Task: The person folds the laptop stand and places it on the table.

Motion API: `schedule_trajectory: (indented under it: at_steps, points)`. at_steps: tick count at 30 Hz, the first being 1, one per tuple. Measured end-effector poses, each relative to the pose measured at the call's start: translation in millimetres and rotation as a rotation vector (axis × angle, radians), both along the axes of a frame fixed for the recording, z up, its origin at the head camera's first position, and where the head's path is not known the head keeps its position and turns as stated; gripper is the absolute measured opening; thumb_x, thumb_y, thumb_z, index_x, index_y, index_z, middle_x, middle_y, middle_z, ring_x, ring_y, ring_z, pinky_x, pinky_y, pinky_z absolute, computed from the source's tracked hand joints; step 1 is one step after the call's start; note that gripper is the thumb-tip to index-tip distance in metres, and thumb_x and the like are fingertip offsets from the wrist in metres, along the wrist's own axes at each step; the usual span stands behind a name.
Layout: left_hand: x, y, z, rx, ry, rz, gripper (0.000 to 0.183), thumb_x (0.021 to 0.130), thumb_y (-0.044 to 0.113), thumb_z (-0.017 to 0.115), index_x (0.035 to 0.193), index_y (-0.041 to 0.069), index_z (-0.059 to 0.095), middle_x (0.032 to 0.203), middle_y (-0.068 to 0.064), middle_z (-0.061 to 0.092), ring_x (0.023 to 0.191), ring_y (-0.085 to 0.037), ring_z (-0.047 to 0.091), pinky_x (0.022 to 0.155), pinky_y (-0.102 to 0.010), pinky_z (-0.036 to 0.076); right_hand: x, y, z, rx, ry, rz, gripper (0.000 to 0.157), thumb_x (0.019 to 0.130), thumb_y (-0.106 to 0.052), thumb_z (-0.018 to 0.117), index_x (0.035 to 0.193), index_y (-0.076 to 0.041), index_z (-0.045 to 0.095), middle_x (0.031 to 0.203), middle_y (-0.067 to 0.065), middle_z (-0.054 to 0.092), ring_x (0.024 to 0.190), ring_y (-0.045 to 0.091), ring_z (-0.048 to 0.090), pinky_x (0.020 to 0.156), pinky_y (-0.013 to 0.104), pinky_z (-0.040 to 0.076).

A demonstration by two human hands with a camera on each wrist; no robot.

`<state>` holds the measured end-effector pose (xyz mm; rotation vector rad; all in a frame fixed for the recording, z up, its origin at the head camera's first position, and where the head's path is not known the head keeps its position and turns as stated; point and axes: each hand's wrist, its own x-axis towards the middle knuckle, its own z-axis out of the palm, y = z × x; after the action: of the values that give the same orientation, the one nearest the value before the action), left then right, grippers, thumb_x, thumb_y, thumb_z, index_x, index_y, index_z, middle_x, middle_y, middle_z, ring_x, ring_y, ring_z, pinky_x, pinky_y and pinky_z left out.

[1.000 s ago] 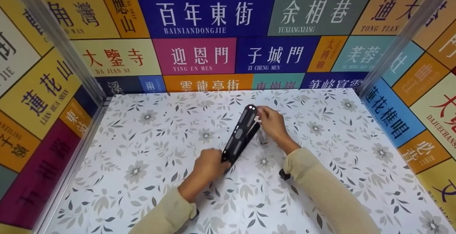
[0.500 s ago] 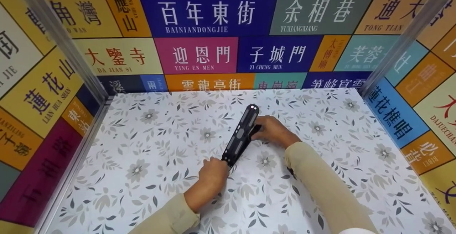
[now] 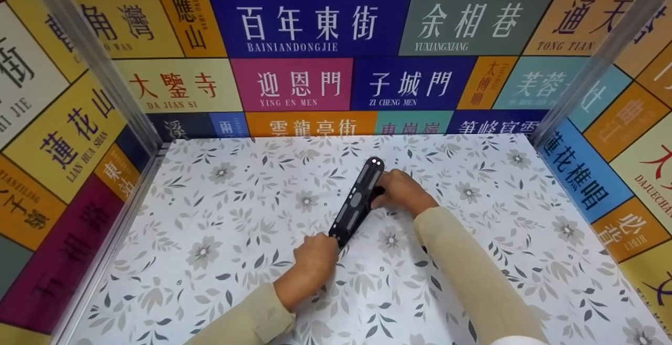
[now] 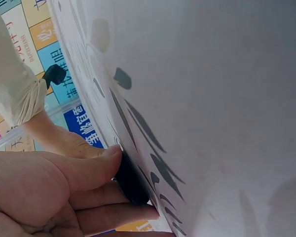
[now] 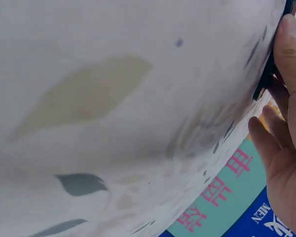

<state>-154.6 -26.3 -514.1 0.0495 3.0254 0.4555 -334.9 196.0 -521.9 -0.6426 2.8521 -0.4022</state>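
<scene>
A long black folding stand [image 3: 357, 199], made of slotted bars with rounded ends and two shiny rivets at the far tip, lies slantwise over the middle of the table. My left hand [image 3: 316, 261] grips its near end; in the left wrist view the thumb presses on top of the black end [image 4: 130, 180] with fingers beneath. At the far part, my right hand [image 3: 401, 191] holds the lower bar from the right side. The right wrist view shows that thumb [image 5: 287, 47] against the black edge [image 5: 265, 79], index finger behind it, other fingers loose.
The table carries a white cloth [image 3: 236, 292] printed with grey flowers and leaves. Panels of coloured signs [image 3: 310, 19] stand behind and at both sides, with clear corner strips [image 3: 583, 66] between them.
My right hand has come down from the far tip to the bar's side and grips there. The stand's two bars are closer together. My left hand has shifted its hold slightly toward the near end.
</scene>
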Motion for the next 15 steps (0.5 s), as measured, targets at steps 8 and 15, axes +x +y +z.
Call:
schedule_trajectory:
  at_steps: [8, 15]
  points:
    - [2.4, -3.2, -5.0, -0.030, 0.099, -0.064, 0.009, 0.084, 0.007, 0.072, 0.077, 0.002, 0.073, 0.076, -0.013, 0.067, 0.066, -0.035, 0.067, 0.051, -0.048, 0.056, -2.3, -5.8, 4.1, -0.057, -0.136, -0.163, 0.037, 0.065, -0.033, 0.098, 0.083, -0.013, 0.073, 0.083, 0.003, 0.068, 0.078, 0.019, 0.057, 0.074, 0.035, 0.052]
    - [-5.7, -7.7, -1.6, -0.048, 0.065, -0.072, 0.007, 0.083, 0.010, 0.075, 0.083, 0.003, 0.075, 0.083, -0.014, 0.070, 0.074, -0.033, 0.068, 0.059, -0.051, 0.059, -2.9, -2.0, 6.5, 0.027, -0.076, -0.169, 0.049, 0.060, -0.042, 0.098, 0.090, -0.013, 0.074, 0.092, 0.005, 0.067, 0.085, 0.024, 0.058, 0.087, 0.041, 0.054]
